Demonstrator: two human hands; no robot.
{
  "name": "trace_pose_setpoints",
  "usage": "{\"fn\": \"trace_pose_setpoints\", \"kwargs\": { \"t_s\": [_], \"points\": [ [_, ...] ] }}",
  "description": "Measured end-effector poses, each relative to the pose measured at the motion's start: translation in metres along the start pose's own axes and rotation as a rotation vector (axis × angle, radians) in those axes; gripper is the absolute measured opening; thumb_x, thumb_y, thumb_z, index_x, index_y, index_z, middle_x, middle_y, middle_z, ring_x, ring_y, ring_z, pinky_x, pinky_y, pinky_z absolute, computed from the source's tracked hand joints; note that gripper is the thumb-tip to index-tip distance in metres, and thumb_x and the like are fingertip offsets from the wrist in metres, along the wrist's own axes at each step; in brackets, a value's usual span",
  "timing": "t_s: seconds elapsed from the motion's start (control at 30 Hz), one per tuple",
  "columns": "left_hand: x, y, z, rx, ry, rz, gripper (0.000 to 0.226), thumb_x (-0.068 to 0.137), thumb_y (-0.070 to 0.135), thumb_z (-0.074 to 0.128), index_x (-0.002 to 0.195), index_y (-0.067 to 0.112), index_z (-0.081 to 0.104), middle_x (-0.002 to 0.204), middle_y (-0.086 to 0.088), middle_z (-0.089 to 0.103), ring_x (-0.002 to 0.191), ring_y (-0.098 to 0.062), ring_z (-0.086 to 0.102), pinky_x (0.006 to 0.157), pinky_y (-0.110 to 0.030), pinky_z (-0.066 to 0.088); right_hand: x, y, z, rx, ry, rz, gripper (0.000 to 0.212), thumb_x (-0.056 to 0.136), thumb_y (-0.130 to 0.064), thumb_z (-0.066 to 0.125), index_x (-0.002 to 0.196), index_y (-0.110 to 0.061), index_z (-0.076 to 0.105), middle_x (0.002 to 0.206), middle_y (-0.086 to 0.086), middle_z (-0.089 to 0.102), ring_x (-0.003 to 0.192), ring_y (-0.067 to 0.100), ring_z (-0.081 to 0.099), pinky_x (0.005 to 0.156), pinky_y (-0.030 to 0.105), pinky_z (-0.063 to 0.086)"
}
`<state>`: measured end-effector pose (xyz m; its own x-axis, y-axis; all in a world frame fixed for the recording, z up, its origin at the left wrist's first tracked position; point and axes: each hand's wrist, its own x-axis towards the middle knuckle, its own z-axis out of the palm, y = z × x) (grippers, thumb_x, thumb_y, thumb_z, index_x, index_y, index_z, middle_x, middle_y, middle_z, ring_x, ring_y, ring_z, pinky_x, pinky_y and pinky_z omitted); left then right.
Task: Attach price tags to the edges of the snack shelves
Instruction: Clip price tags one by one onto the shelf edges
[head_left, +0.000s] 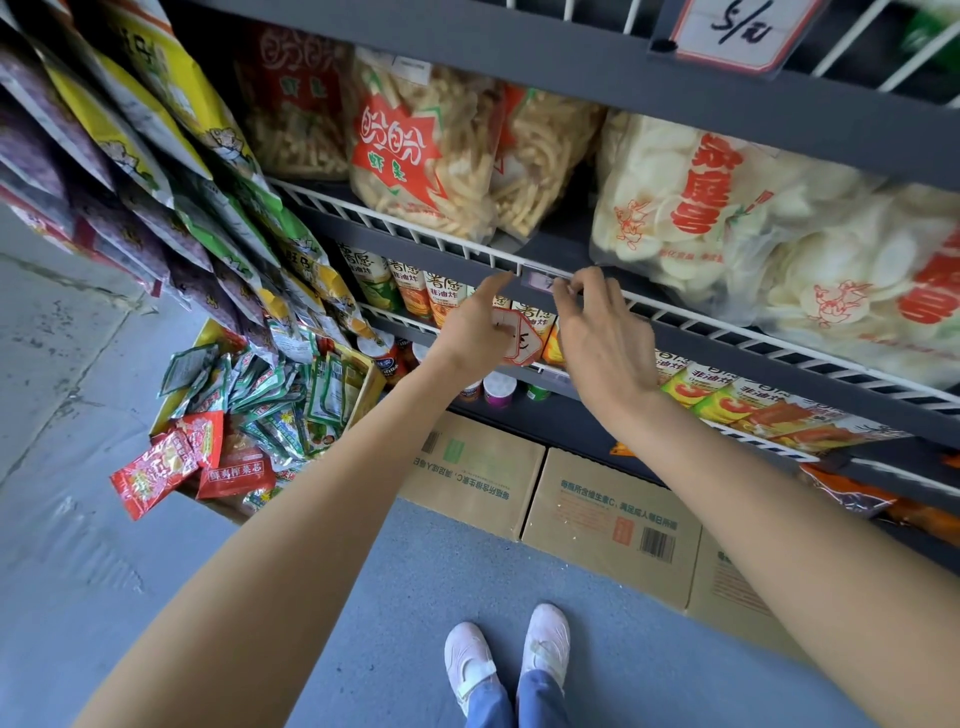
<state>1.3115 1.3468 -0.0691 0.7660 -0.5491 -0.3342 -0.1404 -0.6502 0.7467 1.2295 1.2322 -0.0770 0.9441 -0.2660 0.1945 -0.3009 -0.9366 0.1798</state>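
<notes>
Tag: your small price tag (540, 279) sits on the white wire rail (426, 233) of the middle shelf, just above frame centre, below the shrimp-stick bags (415, 156) at 12 o'clock.
Right hand: your right hand (602, 332) has its fingertips curled onto the tag's right end, pinching it against the rail.
Left hand: your left hand (470, 332) reaches up with straight fingers to the tag's left end; it grasps nothing, and whether it touches is hard to tell.
Hanging tag: a second, red-bordered tag (519, 338) hangs on the shelf below, between your wrists.
Top tag: another, handwritten, is already clipped at 1 o'clock (737, 31).
Risk, seating: if only the right end catches, the tag will likely sit tilted or pop off when you release.
Risk, snag: your wrists are close to the hanging tag; pulling back carelessly could knock it loose.
Risk, bag: the cracker bag (727, 218) at 2 o'clock overhangs the rail and could hide a tag there.
</notes>
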Motion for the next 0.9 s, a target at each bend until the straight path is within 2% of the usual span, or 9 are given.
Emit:
{"fn": "trace_pose_setpoints", "kwargs": {
  "t_s": [0.1, 0.23, 0.33, 0.4, 0.47, 0.6, 0.7, 0.8, 0.9],
  "points": [
    [-0.003, -0.005, 0.003, -0.189, 0.060, -0.104, 0.024, 0.092, 0.003, 0.049, 0.116, 0.005, 0.052, 0.110, -0.016, 0.062, 0.105, -0.031, 0.060, 0.086, -0.035, 0.052, -0.003, 0.002, 0.001, 0.042, 0.038, -0.004, 0.057, 0.061, -0.008, 0.080, 0.115, -0.005, 0.063, 0.104, 0.007, 0.060, 0.083, 0.021, 0.060, 0.036, 0.021, 0.028],
    [-0.013, -0.015, 0.012, -0.244, 0.021, -0.128, 0.010, 0.091, 0.003, 0.050, 0.100, 0.003, 0.054, 0.107, -0.022, 0.064, 0.101, -0.037, 0.061, 0.087, -0.050, 0.053, -0.009, 0.004, -0.009, 0.422, 0.040, 0.098, 0.033, 0.092, -0.024, 0.055, 0.123, -0.012, 0.059, 0.112, 0.003, 0.059, 0.093, 0.022, 0.059, 0.051, 0.025, 0.038],
    [-0.023, -0.017, 0.021, -0.234, -0.014, -0.138, 0.014, 0.092, 0.007, 0.051, 0.105, 0.003, 0.054, 0.107, -0.019, 0.065, 0.100, -0.034, 0.062, 0.087, -0.049, 0.053, -0.019, 0.002, -0.007, 0.847, -0.250, 0.185, 0.027, 0.096, -0.028, 0.049, 0.111, -0.016, 0.067, 0.110, 0.000, 0.065, 0.092, 0.014, 0.059, 0.066, 0.025, 0.040],
    [-0.028, -0.017, 0.026, -0.212, -0.034, -0.131, 0.015, 0.094, 0.011, 0.051, 0.107, 0.003, 0.053, 0.104, -0.011, 0.064, 0.096, -0.026, 0.062, 0.077, -0.038, 0.056, -0.028, 0.001, -0.002, 1.062, -0.378, 0.246, 0.020, 0.093, -0.022, 0.057, 0.104, -0.014, 0.070, 0.102, -0.001, 0.068, 0.087, 0.009, 0.056, 0.068, 0.020, 0.038],
    [-0.032, -0.018, 0.031, -0.168, -0.044, -0.133, 0.014, 0.094, 0.013, 0.051, 0.105, 0.004, 0.052, 0.097, -0.007, 0.061, 0.090, -0.022, 0.061, 0.064, -0.023, 0.053, -0.035, 0.003, 0.004, 1.189, -0.411, 0.325, 0.011, 0.087, -0.014, 0.064, 0.096, -0.014, 0.070, 0.091, -0.001, 0.066, 0.083, 0.010, 0.055, 0.069, 0.018, 0.039],
    [-0.039, -0.024, 0.045, -0.231, -0.061, -0.152, 0.011, 0.094, 0.011, 0.052, 0.101, 0.005, 0.047, 0.098, -0.010, 0.061, 0.085, -0.020, 0.063, 0.060, -0.020, 0.056, -0.050, 0.004, 0.017, 1.311, -0.464, 0.424, 0.009, 0.082, -0.007, 0.069, 0.084, -0.015, 0.068, 0.080, 0.002, 0.066, 0.073, 0.011, 0.057, 0.074, 0.027, 0.044],
    [-0.040, -0.037, 0.058, -0.207, -0.048, -0.123, 0.010, 0.093, 0.009, 0.053, 0.092, 0.007, 0.043, 0.074, 0.001, 0.052, 0.064, -0.010, 0.052, 0.048, -0.012, 0.047, -0.060, 0.001, 0.030, 1.327, -0.494, 0.438, 0.007, 0.081, -0.005, 0.069, 0.084, -0.012, 0.068, 0.075, -0.003, 0.064, 0.068, 0.005, 0.055, 0.066, 0.019, 0.042],
    [-0.039, -0.057, 0.074, -0.299, -0.050, -0.133, 0.009, 0.092, 0.006, 0.054, 0.086, 0.005, 0.047, 0.075, -0.005, 0.054, 0.073, -0.019, 0.059, 0.060, -0.022, 0.055, -0.068, -0.002, 0.046, 1.351, -0.514, 0.465, 0.005, 0.081, -0.004, 0.069, 0.084, -0.007, 0.067, 0.072, -0.003, 0.061, 0.066, 0.005, 0.054, 0.063, 0.016, 0.041],
    [-0.034, -0.075, 0.088, -0.474, -0.048, -0.171, 0.024, 0.093, -0.001, 0.049, 0.072, 0.010, 0.049, 0.066, -0.001, 0.050, 0.071, -0.013, 0.057, 0.068, -0.026, 0.056, -0.070, -0.003, 0.063, 1.404, -0.507, 0.514, 0.010, 0.080, -0.005, 0.071, 0.076, -0.009, 0.063, 0.071, -0.001, 0.060, 0.064, 0.005, 0.054, 0.056, 0.010, 0.040]
  ]
}}
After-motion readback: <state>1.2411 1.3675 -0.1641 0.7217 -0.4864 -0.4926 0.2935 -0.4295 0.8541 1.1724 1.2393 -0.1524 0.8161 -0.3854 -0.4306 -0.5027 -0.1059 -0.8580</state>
